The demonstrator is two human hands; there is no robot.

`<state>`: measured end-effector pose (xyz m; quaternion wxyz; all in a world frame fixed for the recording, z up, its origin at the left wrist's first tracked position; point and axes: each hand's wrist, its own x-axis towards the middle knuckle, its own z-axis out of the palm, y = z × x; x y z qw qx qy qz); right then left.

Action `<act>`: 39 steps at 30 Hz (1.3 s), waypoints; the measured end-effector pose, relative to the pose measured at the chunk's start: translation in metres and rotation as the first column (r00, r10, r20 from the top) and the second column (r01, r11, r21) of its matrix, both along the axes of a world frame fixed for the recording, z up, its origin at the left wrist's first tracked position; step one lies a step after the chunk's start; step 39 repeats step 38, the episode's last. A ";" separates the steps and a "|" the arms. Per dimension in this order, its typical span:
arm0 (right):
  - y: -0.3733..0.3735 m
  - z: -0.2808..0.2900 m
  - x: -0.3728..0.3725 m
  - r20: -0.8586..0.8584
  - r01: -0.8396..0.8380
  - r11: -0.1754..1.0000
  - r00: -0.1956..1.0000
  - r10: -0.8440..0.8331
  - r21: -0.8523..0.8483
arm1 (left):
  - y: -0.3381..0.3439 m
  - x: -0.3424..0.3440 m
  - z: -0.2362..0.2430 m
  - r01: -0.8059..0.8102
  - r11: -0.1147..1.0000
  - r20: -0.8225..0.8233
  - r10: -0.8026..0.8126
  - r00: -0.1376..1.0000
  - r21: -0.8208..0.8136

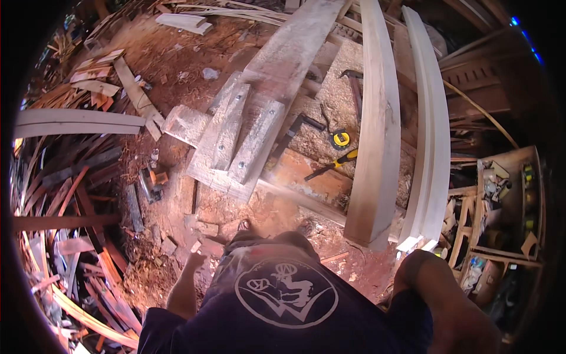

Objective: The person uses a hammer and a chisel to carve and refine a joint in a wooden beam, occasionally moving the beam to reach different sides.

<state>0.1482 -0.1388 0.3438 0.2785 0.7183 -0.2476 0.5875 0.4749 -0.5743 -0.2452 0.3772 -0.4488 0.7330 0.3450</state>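
My left hand [196,260] hangs low beside my left thigh, over the dirt floor. It is small and smeared, so its fingers cannot be made out and no held thing shows. My right arm [425,272] is bent at the elbow, near the lower ends of two pale timbers; its forearm runs out at the lower right, and the right hand is outside the picture. Ahead, on a sawdust-covered bench, lie a yellow tape measure [340,139], a yellow-and-black handled tool [331,165], a dark try square [296,131] and a hammer [355,94].
A thick squared timber [377,124] and longer pale timbers [430,135] lie right of the tools. A plank [295,47] with two bolted blocks [250,141] stretches away ahead. Scrap wood [71,248] is heaped at left. A wooden box of odds and ends [508,154] stands right.
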 end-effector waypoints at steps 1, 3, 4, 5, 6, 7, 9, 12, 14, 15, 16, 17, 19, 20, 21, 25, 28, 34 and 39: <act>-0.017 -0.002 0.009 -0.009 0.048 0.997 0.999 -0.048 -0.062 | -0.018 0.013 -0.010 0.078 0.997 0.087 -0.079 0.993 0.018; -0.046 -0.007 0.025 -0.021 0.129 0.975 0.991 -0.135 -0.180 | -0.053 0.027 -0.028 -0.012 1.000 0.057 0.010 0.998 0.022; -0.057 -0.005 0.031 -0.081 0.156 0.977 0.982 -0.169 -0.145 | -0.070 0.026 -0.037 -0.100 0.992 0.108 0.092 0.990 0.075; -0.069 -0.007 0.037 -0.088 0.115 0.982 0.988 -0.129 -0.150 | -0.090 0.018 -0.046 0.361 0.928 -0.146 -0.372 0.917 -0.095; -0.080 -0.006 0.042 -0.086 0.077 0.985 0.992 -0.090 -0.153 | -0.109 0.006 -0.052 0.695 0.659 -0.291 -0.751 0.592 -0.288; -0.090 -0.004 0.047 -0.074 0.042 0.987 0.996 -0.054 -0.153 | -0.122 -0.006 -0.056 0.846 0.226 -0.244 -0.963 0.118 -0.483; -0.107 -0.001 0.059 0.053 -0.063 0.998 0.997 0.061 0.029 | -0.137 -0.034 -0.059 0.250 0.968 -0.410 -0.228 0.883 0.000; -0.119 -0.006 0.059 0.018 -0.240 0.964 0.971 0.239 0.112 | -0.133 -0.083 -0.041 -0.145 0.968 -0.490 0.231 0.840 0.207; -0.120 -0.021 0.059 -0.166 -0.143 0.988 0.977 0.131 -0.062 | -0.129 -0.103 -0.020 -0.182 0.908 -0.527 0.371 0.765 0.376; -0.121 -0.037 0.057 -0.075 -0.003 0.989 0.997 -0.008 -0.148 | -0.126 -0.110 -0.010 -0.148 0.962 -0.507 0.249 0.825 0.231; -0.118 -0.047 0.059 0.030 0.185 0.973 0.983 -0.182 -0.142 | -0.120 -0.110 -0.002 -0.172 0.951 -0.508 0.284 0.813 0.257; -0.116 -0.057 0.061 0.121 0.365 0.925 0.928 -0.353 -0.103 | -0.116 -0.111 0.003 -0.251 0.921 -0.474 0.371 0.799 0.298; -0.111 -0.075 0.057 0.241 0.653 0.731 0.690 -0.682 0.200 | -0.116 -0.097 0.002 -0.195 0.946 -0.516 0.307 0.800 0.260; -0.110 -0.085 0.049 0.254 0.705 0.604 0.548 -0.797 0.372 | -0.114 -0.074 -0.002 -0.237 0.942 -0.480 0.326 0.815 0.238; -0.109 -0.094 0.040 0.248 0.696 0.472 0.404 -0.881 0.541 | -0.112 -0.051 -0.010 -0.286 0.924 -0.418 0.372 0.829 0.255; -0.084 -0.105 0.012 0.154 0.667 0.326 0.305 -0.940 0.670 | -0.112 0.041 -0.045 -0.242 0.963 -0.133 0.257 0.957 0.115; -0.079 -0.117 -0.019 0.111 0.674 0.299 0.309 -0.945 0.675 | -0.114 0.085 -0.060 -0.049 0.998 -0.072 0.051 0.996 0.027; -0.144 -0.153 -0.072 0.110 0.518 0.337 0.418 -0.901 0.787 | -0.113 0.075 -0.075 -0.119 0.991 -0.370 0.133 0.919 0.062; -0.206 -0.156 -0.091 0.038 0.245 0.160 0.436 -0.899 0.956 | -0.143 0.032 -0.063 -0.294 0.950 -0.427 0.311 0.849 0.106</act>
